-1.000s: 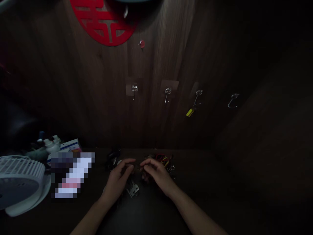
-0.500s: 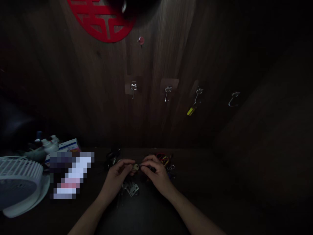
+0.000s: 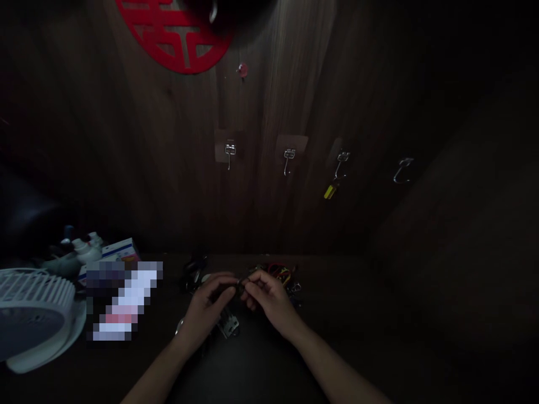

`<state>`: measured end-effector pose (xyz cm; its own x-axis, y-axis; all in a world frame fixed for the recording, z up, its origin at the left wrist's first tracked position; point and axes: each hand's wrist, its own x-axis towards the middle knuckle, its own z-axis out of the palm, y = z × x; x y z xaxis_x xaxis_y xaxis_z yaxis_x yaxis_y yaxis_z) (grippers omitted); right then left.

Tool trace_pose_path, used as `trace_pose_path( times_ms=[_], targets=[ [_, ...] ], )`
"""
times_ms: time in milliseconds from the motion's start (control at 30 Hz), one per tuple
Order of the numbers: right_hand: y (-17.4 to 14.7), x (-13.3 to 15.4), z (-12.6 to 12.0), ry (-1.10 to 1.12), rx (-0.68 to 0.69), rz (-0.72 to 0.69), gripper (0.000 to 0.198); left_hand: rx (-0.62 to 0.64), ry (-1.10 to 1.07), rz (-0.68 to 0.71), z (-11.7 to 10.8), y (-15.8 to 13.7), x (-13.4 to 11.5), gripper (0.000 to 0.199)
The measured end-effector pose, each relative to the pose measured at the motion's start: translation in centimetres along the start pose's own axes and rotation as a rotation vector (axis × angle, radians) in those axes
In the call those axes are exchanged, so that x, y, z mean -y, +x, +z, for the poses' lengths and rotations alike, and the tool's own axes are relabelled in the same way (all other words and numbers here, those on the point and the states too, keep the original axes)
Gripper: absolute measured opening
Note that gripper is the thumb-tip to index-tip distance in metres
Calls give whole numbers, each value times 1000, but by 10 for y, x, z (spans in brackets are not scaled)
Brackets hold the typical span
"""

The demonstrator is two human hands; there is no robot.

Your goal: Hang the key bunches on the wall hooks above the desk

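My left hand (image 3: pixel 210 303) is closed, thumb and fingers pinching a small dark key ring (image 3: pixel 240 287). From the other side my right hand (image 3: pixel 272 300) pinches the same ring, so the fingertips of both hands nearly meet. Dim light and the fingers hide its details. Silver keys (image 3: pixel 229 325) lie on the dark tabletop just below my left hand, partly covered by it. A shiny metal piece (image 3: pixel 179 326) shows beside my left wrist. Behind my right hand is a tangle of red and yellow cords (image 3: pixel 281 271) with small metal clips (image 3: pixel 297 287).
Black items (image 3: pixel 193 272) lie behind my left hand. A white fan (image 3: pixel 37 320), bottles (image 3: pixel 86 249) and a box (image 3: pixel 120 249) stand at the left. Metal hooks (image 3: pixel 289 154) line the wooden wall; one carries a yellow tag (image 3: pixel 330 192). A red round ornament (image 3: pixel 177 39) hangs above.
My left hand has turned and shifted slightly; the brass-coloured key that showed at its fingertips is out of sight. A dark ring now shows between both hands. A metal piece appears by my left wrist.
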<state>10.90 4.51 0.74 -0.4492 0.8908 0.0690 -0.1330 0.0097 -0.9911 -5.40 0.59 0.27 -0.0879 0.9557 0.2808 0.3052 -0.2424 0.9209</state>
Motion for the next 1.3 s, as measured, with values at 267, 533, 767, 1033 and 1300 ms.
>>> trace_pose_path(
  times_ms=[267, 533, 767, 1033, 1300],
  targets=[
    [1, -4, 4, 27, 35, 11, 35, 4, 34, 3, 0, 1, 0, 19],
    [2, -3, 0, -95, -22, 15, 37, 112, -98, -128, 2, 0, -15, 24],
    [2, 2, 1, -41, -27, 63, 33, 129, -225, -220, 6, -1, -15, 22],
    [0, 14, -5, -64, -83, -34, 28, 79, -252, -264, 3, -1, -19, 19],
    [-1, 44, -37, -208, -276, -234, 26, -32, -190, -246, -3, 1, -3, 30]
  ],
)
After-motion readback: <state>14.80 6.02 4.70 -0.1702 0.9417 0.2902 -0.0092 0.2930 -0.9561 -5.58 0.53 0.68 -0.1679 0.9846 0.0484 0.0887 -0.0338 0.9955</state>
